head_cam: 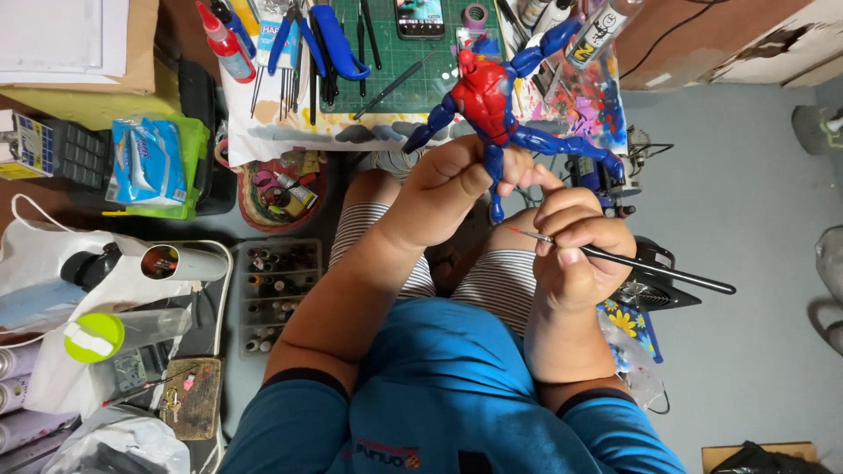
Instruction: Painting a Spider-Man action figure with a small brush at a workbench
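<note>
Overhead, a red-and-blue action figure (492,96) is gripped by one leg in the closed left hand (452,180), above the lap, before a green cutting mat (413,61). A fine paintbrush (615,257) is pinched in the right hand (575,250), its tip near the figure's foot.

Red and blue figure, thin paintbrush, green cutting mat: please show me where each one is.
red and blue figure (481,95), head view, on its red torso.
thin paintbrush (654,268), head view, on its dark handle.
green cutting mat (399,75), head view, on a bare part.
</note>
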